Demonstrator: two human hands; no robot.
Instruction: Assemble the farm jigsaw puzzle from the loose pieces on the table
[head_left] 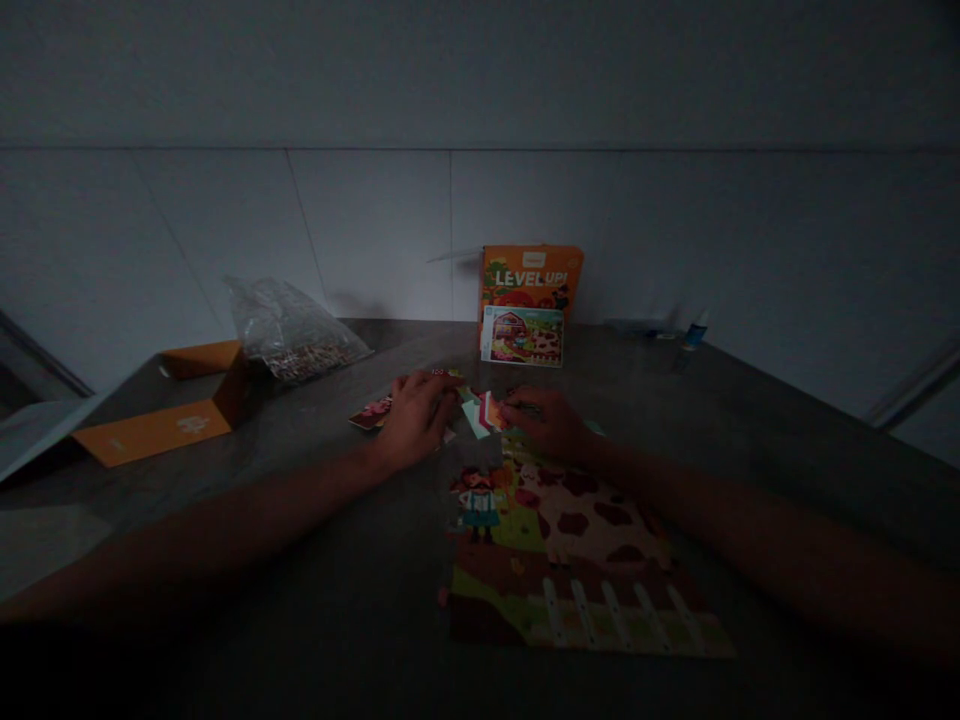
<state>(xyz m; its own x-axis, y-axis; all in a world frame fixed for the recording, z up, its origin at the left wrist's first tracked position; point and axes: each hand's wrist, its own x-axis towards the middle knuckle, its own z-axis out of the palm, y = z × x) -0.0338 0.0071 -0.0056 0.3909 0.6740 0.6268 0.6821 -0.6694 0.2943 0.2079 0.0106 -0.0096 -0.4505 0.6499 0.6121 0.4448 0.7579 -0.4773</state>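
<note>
A partly assembled farm puzzle (600, 520) lies on the dark table, showing a spotted cow, a small figure and a white fence. Beyond its upper edge, my right hand (551, 420) pinches a puzzle piece (487, 412) with pale green, white and red areas. My left hand (418, 412) rests to the left of that piece, palm down, fingers reaching over loose pieces. Some of those pieces (370, 412) stick out beside and beyond the left hand; the rest are covered by it. The dim light blurs their details.
An orange "LEVEL UP!" box (532, 270) stands against the wall, a farm picture card (523, 337) leaning on it. To the left are a clear plastic bag (292, 335) of small pieces and an open orange box part (161, 430). A small bottle (696, 330) stands far right.
</note>
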